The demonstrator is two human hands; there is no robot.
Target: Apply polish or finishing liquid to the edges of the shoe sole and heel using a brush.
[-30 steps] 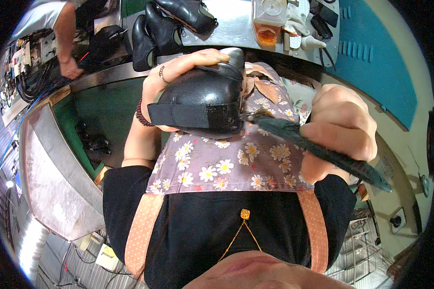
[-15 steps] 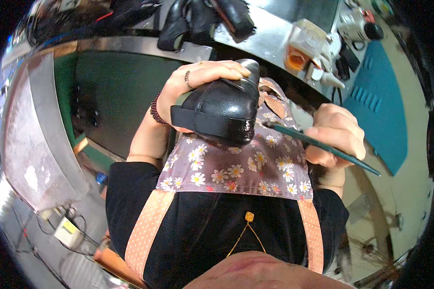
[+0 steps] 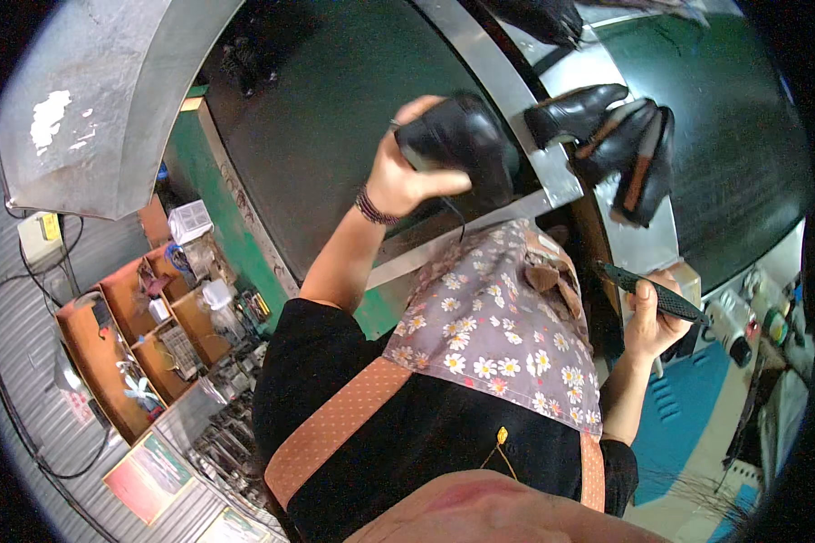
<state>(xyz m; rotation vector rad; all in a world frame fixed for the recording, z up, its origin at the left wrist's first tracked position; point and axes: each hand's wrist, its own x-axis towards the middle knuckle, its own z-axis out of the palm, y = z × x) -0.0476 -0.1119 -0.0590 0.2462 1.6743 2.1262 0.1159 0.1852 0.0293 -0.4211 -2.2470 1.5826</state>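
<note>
Fingers: I see the left hand (image 3: pixel 406 179) spread around a held shoe (image 3: pixel 466 136), thumb along the near side, other fingers at the far side; the right hand (image 3: pixel 656 333) is curled snugly about a slim tool (image 3: pixel 656 294), thumb pressed on it.
Dark green surface: It fills the upper middle of my view (image 3: pixel 335 118), and the held shoe shows in front of it, near its metal edge (image 3: pixel 462 237).
Grey metal cover: It bulges in at the upper left (image 3: pixel 109 100), with pale patches on its face.
Apron: Flowered cloth (image 3: pixel 489 335) covers the person's front, with dotted peach straps over a black shirt (image 3: pixel 362 443).
Wooden box: I find it at the lower left (image 3: pixel 91 348), divided into compartments with small items inside.
Metal bench: On the right (image 3: pixel 654 240) it bears three black shoes (image 3: pixel 643 163), lying close together.
Held shoe: Black and shiny, blurred in places, it sits well apart from the slim tool; a thin dark cord hangs below it.
Slim tool: Dark and textured, it slants down to the right; I cannot make out its tip clearly.
Bracelet: Dark beads (image 3: pixel 376 208) circle the left wrist.
Pendant: A small gold piece (image 3: pixel 503 435) hangs on a chain.
</note>
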